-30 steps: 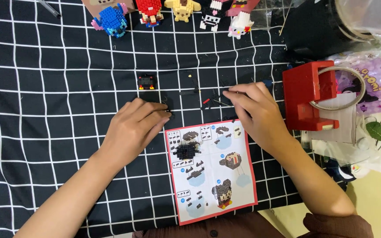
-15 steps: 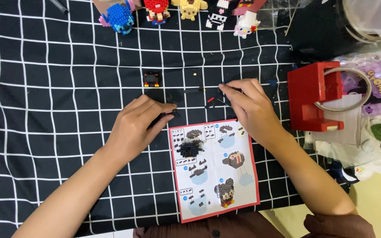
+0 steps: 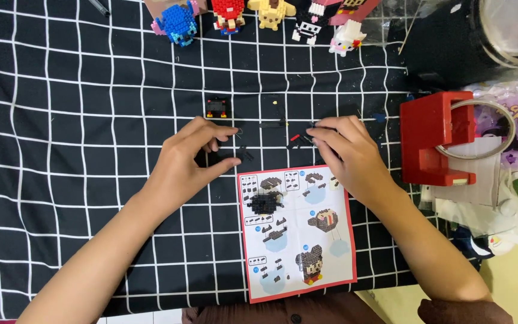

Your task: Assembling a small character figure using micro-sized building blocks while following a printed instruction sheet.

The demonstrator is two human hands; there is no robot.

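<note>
Both hands rest on a table covered by a soft black cloth (image 3: 61, 120) crossed with thin white grid lines. The left hand (image 3: 187, 159) lies palm down, its fingers (image 3: 226, 132) narrow, thumb and forefinger apart around tiny black bricks (image 3: 241, 155) that lie loose on the cloth; whether it grips one I cannot tell. The right hand (image 3: 346, 153) reaches in from the right, fingers drawn close together, tips touching the cloth beside a small red brick (image 3: 295, 138) and more dark bits; a pinch on any piece is too small to make out.

Between the wrists lies one glossy paper leaflet (image 3: 298, 231), red-edged, with stepwise drawings of a blocky figure, and one half-built black lump (image 3: 265, 203) sits on it. One small black-and-red brick base (image 3: 216, 108) stands just above the left hand.

Along the far edge stand five knobbly brick figures: blue (image 3: 178, 27), red (image 3: 228, 15), yellow (image 3: 269, 13), black-and-white (image 3: 306, 27), white-and-pink (image 3: 346, 37). At right stands one boxy red plastic tape dispenser (image 3: 433, 138) holding a clear tape roll.
</note>
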